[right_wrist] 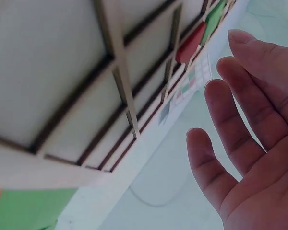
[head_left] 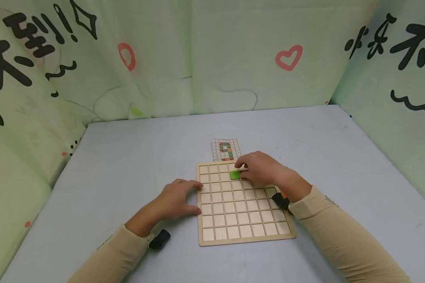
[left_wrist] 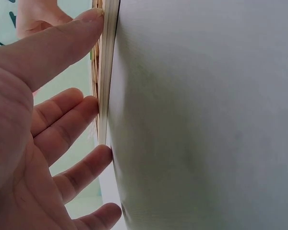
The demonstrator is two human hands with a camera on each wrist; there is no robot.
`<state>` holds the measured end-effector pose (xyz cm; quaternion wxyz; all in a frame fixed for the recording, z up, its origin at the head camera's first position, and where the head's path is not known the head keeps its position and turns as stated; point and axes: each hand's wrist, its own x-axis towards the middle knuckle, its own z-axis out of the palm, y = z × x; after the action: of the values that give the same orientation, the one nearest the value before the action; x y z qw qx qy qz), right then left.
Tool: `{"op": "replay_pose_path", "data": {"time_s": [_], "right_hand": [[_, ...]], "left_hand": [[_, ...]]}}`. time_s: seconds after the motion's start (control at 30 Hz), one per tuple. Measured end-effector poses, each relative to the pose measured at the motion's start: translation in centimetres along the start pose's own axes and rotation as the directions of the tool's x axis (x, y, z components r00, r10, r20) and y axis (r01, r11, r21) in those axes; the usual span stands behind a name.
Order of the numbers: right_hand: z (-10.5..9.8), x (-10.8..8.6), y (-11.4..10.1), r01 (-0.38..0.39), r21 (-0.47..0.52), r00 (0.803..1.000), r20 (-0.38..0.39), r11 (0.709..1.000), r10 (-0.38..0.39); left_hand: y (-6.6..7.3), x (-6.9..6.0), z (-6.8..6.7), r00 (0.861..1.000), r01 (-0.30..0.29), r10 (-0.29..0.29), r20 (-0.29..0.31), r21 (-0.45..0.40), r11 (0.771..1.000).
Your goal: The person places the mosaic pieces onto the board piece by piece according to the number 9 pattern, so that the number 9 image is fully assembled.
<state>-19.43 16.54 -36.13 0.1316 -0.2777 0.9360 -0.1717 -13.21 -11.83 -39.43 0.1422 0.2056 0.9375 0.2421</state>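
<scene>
The board lies on the tabletop in front of me. My left hand is spread, thumb and fingertips against its left edge, I think to stop it sliding. My right hand is over the far rows, fingers loosely bent and gripping nothing, near the green tile and the red tile beside it. The card sits by the far edge, probably so I can see its pattern.

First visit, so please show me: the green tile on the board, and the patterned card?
Green tile [head_left: 235, 175]: head view, middle of its top face.
Patterned card [head_left: 226, 149]: head view, on its printed pattern.
</scene>
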Motion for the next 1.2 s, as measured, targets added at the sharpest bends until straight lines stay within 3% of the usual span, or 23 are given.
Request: {"op": "replay_pose_path", "data": {"time_s": [0.17, 0.47, 0.67, 1.2], "right_hand": [[-0.6, -0.6, 0.1, -0.036, 0.031, 0.999, -0.017, 0.999, 0.036], [-1.4, -2.1, 1.2, -0.029, 0.073, 0.992, -0.119, 0.997, 0.038], [-2.5, -3.7, 2.1, -0.077, 0.091, 0.982, -0.167, 0.993, 0.092], [-3.8, -6.4, 4.8, -0.198, 0.112, 0.960, -0.181, 0.974, 0.216]], "left_hand": [[0.0, 0.0, 0.1, 1.000, 0.005, -0.005, 0.002, -0.006, 1.000], [0.0, 0.0, 0.1, 1.000, 0.004, -0.004, 0.001, -0.008, 1.000], [0.0, 0.0, 0.1, 1.000, -0.001, 0.001, -0.001, -0.005, 1.000], [0.0, 0.1, 0.1, 1.000, 0.011, -0.011, 0.004, -0.007, 1.000]]}}
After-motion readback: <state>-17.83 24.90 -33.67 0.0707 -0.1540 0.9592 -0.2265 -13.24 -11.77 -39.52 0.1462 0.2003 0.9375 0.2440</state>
